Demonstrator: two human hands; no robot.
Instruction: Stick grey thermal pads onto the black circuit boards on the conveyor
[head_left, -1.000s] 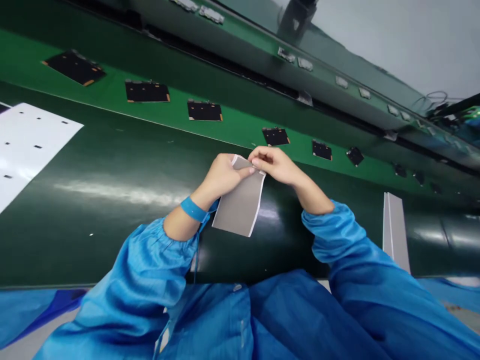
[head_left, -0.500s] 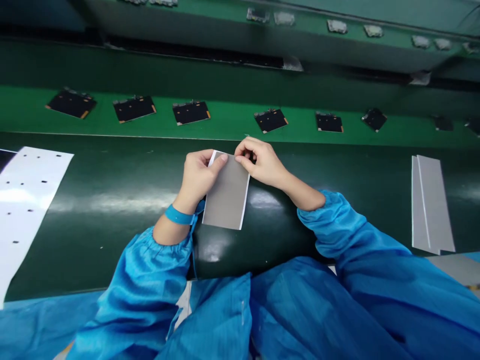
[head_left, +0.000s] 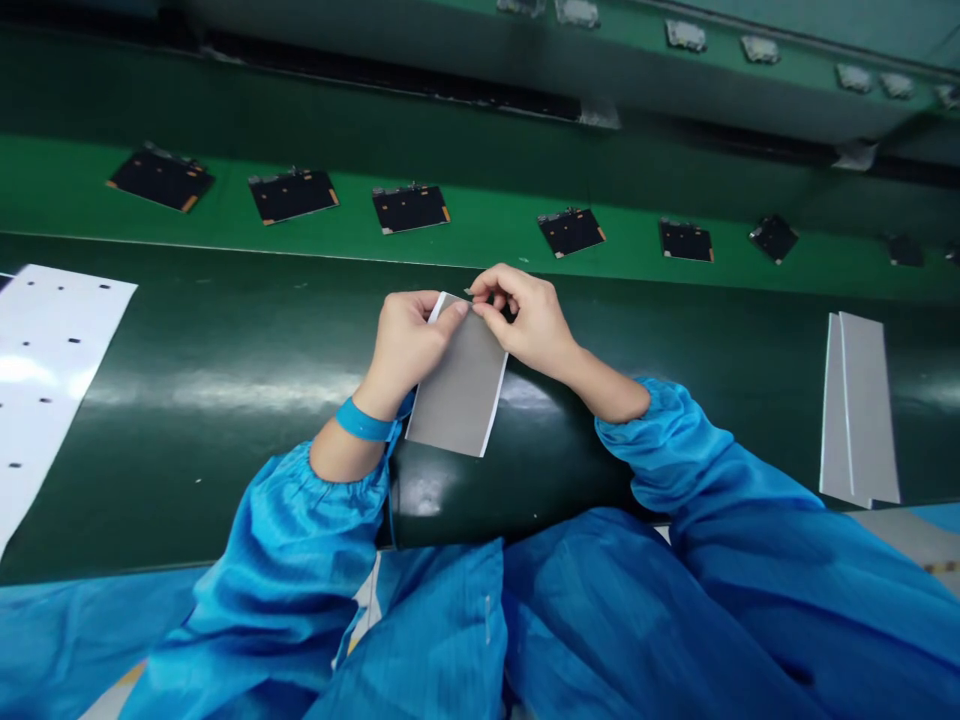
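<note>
A grey rectangular sheet [head_left: 461,390] with white strips along its long sides is held tilted above the dark green work surface. My left hand [head_left: 411,335] grips its upper left corner, thumb lying on the grey face and fingers behind. At the top edge of the sheet, my right hand [head_left: 529,322] is closed in a pinch, thumb and forefinger tips together. Whether a thin layer is between those fingertips is too small to tell. A blue band circles my left wrist.
Several black flat panels [head_left: 411,209] with orange corners lie on the bright green strip beyond the work surface [head_left: 225,330]. A white sheet with dark marks [head_left: 56,350] lies at left. More grey sheets [head_left: 870,410] overlap at right. Small pale parts [head_left: 686,36] sit on the upper ledge.
The view has shifted slightly, so the panels appear farther right. The sheet's top has tilted a little to the right. My right fingers have shifted slightly at its top edge.
</note>
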